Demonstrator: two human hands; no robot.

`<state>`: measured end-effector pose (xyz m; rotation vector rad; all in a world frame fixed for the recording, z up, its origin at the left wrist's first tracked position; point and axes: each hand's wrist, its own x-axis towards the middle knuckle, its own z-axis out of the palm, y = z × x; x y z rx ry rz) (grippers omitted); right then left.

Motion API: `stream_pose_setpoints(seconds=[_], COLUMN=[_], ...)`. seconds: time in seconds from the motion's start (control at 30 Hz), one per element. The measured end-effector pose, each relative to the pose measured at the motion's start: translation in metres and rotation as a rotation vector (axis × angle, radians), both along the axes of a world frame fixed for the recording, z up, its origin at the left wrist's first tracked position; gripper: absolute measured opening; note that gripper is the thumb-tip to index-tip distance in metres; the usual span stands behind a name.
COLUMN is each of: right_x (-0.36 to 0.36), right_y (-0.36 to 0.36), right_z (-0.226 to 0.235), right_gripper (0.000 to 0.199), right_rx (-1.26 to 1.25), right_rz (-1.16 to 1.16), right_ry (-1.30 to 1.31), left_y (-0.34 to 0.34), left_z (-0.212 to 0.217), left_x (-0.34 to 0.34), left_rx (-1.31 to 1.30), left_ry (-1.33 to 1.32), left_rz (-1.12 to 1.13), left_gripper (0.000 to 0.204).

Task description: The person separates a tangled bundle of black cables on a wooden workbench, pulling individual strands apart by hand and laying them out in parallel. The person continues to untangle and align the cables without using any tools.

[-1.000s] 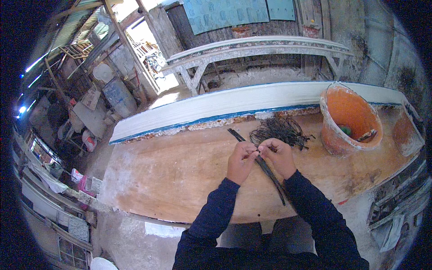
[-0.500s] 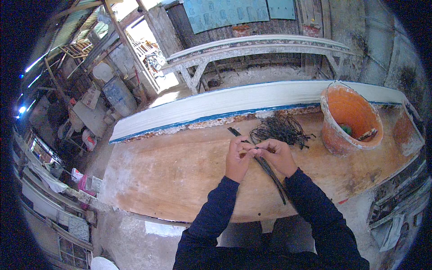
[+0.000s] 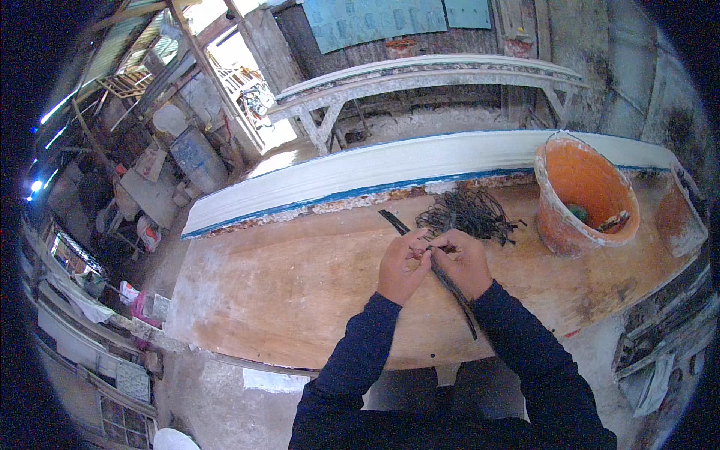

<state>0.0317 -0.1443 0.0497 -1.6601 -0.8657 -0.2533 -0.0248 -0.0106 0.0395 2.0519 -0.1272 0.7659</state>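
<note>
A slim bundle of long black strips is gripped at its upper part between the pinched fingertips of a bare left hand and a bare right hand, brought together above a broad tan wooden tabletop in a weathered workshop. The fingers of both hands are curled inward, thumbs pressed close to the forefingers; whether a separate strand is also pinched there cannot be told, as the contact point is partly hidden. The bundle is set at a slant, its far end pointed up and to the left, its near end extended beside the cuff of the right one of two dark navy sleeves. Just beyond the hands, a loose tangle of thin black strands is heaped on the wood. To its right, a large orange bucket, smeared with whitish residue, is tilted toward the viewer, and a small green item can be seen inside. The rear of the tabletop is bordered by a long white board with a blue lower edge. Farther back, a long whitened wooden bench is placed below light-blue sheets mounted on the wall.
</note>
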Motion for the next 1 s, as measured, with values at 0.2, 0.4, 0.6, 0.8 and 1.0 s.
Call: stream_pose_setpoints(seconds=[0.2,0.4,0.6,0.8,1.0], right_x=[0.002,0.002,0.008,0.015,0.013], right_y=[0.003,0.006,0.005,-0.002,-0.002], right_z=[-0.008,-0.010,-0.015,-0.011,-0.007], right_gripper=[0.012,0.008,0.004,0.006,0.006], right_rx=[-0.076,-0.068,0.082,0.144,0.317], right_rz=[-0.065,0.007,0.312,0.499,0.676], right_ry=[-0.111,-0.026,0.485,0.610,0.923], left_y=[-0.006,-0.003,-0.002,0.002,0.005], left_z=[0.001,-0.009,-0.013,-0.016,-0.025], left_x=[0.000,0.005,0.006,0.005,0.013], left_rx=[-0.137,-0.161,-0.261,-0.291,-0.500], left_ry=[-0.005,0.014,0.011,0.054,0.092], left_rz=[-0.004,-0.030,-0.061,-0.077,-0.129], left_gripper=[0.047,0.039,0.028,0.009,0.007])
